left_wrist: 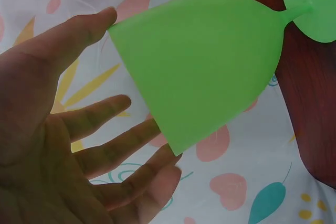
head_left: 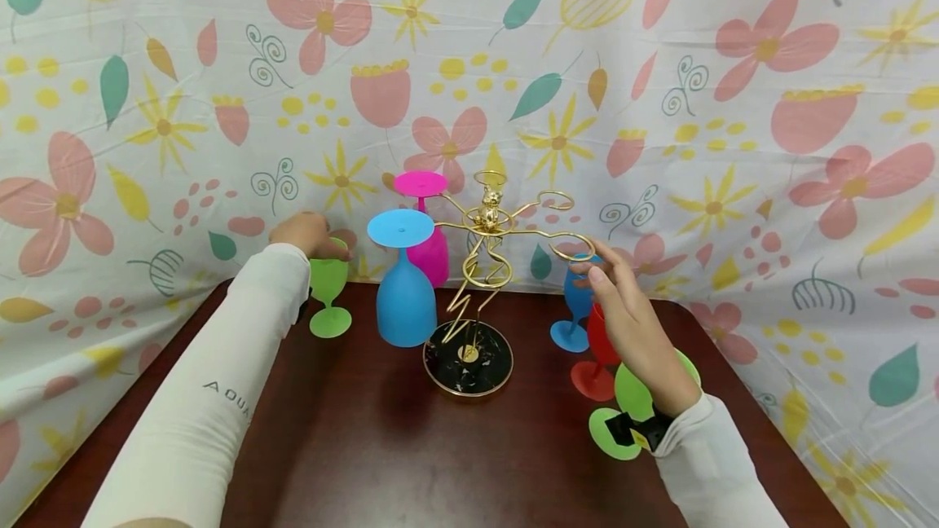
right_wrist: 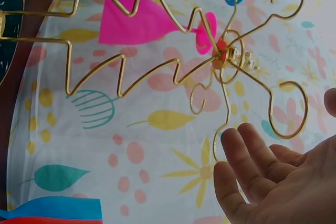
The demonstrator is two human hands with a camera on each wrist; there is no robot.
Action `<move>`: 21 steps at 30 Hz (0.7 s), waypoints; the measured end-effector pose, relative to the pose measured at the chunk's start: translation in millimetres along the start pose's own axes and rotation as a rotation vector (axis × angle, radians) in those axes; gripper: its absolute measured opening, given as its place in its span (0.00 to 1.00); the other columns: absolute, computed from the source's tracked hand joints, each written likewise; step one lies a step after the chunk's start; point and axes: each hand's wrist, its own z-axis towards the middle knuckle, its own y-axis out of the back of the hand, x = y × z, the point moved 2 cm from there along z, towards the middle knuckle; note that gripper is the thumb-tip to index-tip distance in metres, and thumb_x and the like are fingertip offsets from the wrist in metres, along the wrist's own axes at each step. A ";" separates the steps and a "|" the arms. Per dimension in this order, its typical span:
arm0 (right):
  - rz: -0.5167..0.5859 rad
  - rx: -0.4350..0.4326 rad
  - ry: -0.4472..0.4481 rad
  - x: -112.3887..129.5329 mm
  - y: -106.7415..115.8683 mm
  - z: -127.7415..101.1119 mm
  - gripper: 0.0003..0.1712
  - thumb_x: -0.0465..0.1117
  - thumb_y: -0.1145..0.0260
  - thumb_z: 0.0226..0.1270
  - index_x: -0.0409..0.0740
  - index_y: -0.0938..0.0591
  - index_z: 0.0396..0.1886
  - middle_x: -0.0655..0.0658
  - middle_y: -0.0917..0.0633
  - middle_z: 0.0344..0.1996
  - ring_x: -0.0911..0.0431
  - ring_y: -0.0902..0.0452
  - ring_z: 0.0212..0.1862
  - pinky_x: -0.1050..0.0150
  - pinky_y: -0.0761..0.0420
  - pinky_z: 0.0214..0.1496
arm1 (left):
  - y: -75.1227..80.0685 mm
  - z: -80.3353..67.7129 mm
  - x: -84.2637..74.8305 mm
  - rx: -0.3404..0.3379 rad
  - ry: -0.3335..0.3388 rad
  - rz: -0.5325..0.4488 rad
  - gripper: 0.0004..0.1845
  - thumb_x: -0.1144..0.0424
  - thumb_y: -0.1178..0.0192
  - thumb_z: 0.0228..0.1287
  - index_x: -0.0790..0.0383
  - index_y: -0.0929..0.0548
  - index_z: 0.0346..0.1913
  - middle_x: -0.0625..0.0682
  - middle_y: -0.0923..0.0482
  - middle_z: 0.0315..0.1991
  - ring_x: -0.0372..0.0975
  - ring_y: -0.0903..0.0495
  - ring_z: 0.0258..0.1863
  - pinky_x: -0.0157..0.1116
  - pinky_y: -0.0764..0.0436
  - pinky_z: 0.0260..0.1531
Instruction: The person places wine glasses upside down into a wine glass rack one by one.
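My left hand (head_left: 302, 233) sits on top of a green goblet (head_left: 328, 283) that stands upright at the table's back left. In the left wrist view the thumb and fingers (left_wrist: 121, 148) pinch the rim of this green goblet (left_wrist: 205, 72) from opposite sides. A gold wire rack (head_left: 486, 222) on a black round base (head_left: 469, 377) stands in the middle. A blue goblet (head_left: 405, 300) and a pink goblet (head_left: 434, 255) hang upside down from it. My right hand (head_left: 616, 300) hovers open beside the rack's empty right hook (head_left: 572, 247), holding nothing; its fingers (right_wrist: 247, 156) lie just under a hook of the rack (right_wrist: 220, 51).
Behind and below my right hand stand a blue goblet (head_left: 572, 312), a red goblet (head_left: 596, 357) and green goblets (head_left: 629, 410). The dark wooden table (head_left: 381, 446) is ringed by a floral cloth backdrop (head_left: 660, 104) close behind the rack.
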 end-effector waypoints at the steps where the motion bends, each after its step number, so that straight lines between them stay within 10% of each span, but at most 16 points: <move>1: 0.004 -0.002 -0.002 -0.6 0.0 -0.9 0.29 0.53 0.60 0.82 0.58 0.48 0.78 0.46 0.27 0.61 0.50 0.31 0.62 0.47 0.36 0.63 | -0.5 0.6 1.1 0.002 -0.001 -0.007 0.26 0.43 0.34 0.56 0.68 0.18 0.36 0.64 0.26 0.43 0.54 0.25 0.39 0.48 0.23 0.36; 21: 0.029 -0.011 -0.049 -11.0 -3.2 -13.7 0.28 0.53 0.59 0.81 0.55 0.44 0.76 0.48 0.25 0.59 0.51 0.30 0.60 0.63 0.32 0.62 | 6.2 -5.5 -4.8 0.164 0.086 -0.048 0.34 0.48 0.30 0.50 0.74 0.23 0.51 0.65 0.31 0.51 0.54 0.28 0.47 0.48 0.23 0.50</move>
